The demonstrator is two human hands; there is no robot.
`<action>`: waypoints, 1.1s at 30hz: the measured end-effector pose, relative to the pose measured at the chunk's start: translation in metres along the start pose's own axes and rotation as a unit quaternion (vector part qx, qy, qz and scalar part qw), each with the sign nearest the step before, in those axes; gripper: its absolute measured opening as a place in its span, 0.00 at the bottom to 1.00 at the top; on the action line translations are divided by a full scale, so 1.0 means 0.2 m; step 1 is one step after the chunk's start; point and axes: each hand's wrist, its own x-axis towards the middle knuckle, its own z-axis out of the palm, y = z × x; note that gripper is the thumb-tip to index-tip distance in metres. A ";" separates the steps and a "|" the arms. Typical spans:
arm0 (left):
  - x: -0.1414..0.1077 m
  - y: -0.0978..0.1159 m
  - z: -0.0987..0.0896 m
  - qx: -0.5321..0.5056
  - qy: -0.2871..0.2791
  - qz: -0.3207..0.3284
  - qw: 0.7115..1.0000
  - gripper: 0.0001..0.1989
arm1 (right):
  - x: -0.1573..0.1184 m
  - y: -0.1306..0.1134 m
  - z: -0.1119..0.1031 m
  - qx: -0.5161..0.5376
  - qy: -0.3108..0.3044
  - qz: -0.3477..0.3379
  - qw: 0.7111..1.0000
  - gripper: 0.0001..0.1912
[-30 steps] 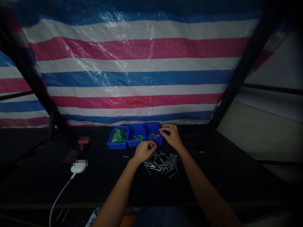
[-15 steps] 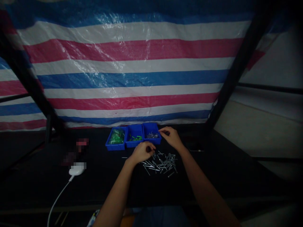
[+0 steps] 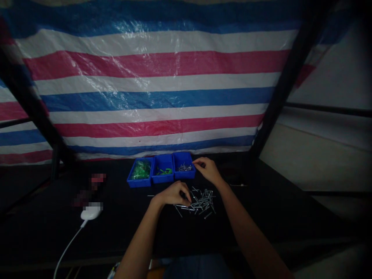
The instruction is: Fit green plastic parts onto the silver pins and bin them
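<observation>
A loose pile of long, thin, silvery screws or nails [image 3: 203,201] lies on the black table. My left hand [image 3: 173,192] is at the pile's left side, fingers curled down and thumb and fingertips close together among the pieces; whatever they grip is too small to make out. Beside the right blue bin [image 3: 183,155], my right hand [image 3: 207,169] has thumb and forefinger pinched at its right rim, and I cannot see what is between them. Small silvery metal pieces [image 3: 185,167] lie in that bin.
The middle blue bin [image 3: 162,179] contains small green pieces [image 3: 165,171]. A clear bag of green pieces [image 3: 141,169] fills the left blue bin [image 3: 140,183]. One stray metal piece [image 3: 150,195] lies left of my left hand. A white device [image 3: 90,213] with a cable sits farther left.
My left hand has moved down toward me, its fingertips now at the pile. My right hand stays beside the right bin's rim. The whole view has shifted slightly.
</observation>
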 end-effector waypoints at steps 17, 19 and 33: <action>0.05 0.02 -0.03 -0.270 0.234 -0.038 0.933 0.15 | 0.00 -0.09 0.01 0.226 -0.005 0.064 0.972 0.10; 0.06 0.00 -0.03 -0.306 0.291 -0.045 0.905 0.16 | -0.01 -0.13 0.01 0.305 -0.053 0.073 0.948 0.11; 0.07 -0.05 -0.02 -0.330 0.311 -0.072 0.888 0.19 | -0.02 -0.17 0.07 0.387 -0.103 0.141 0.906 0.13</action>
